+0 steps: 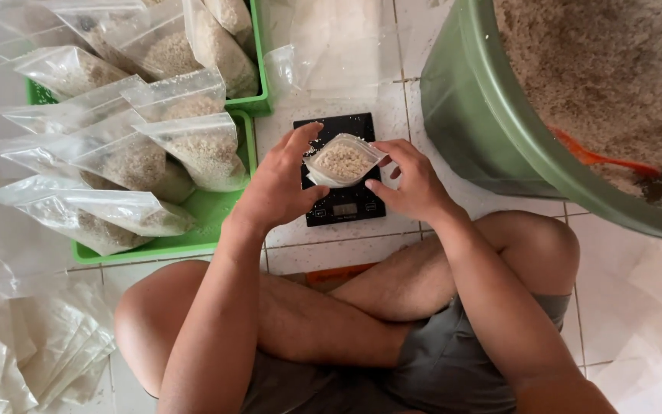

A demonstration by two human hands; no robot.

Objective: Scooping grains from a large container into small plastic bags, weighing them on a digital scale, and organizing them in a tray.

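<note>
Now we pinch the small grain bag (342,162) w/ both hands, left hand (279,184) & right hand (411,182), fingers closed on its edges; best keep it level over the black scale (342,205).

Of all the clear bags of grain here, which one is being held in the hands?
The small bag over the black scale, pinched between the left hand and right hand. The other filled bags lie in the green trays to the left.

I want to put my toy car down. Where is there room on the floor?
Bare white tile floor lies above the black scale, between the green plastic tray and the big green tub. The tray is crowded with filled clear bags.
</note>
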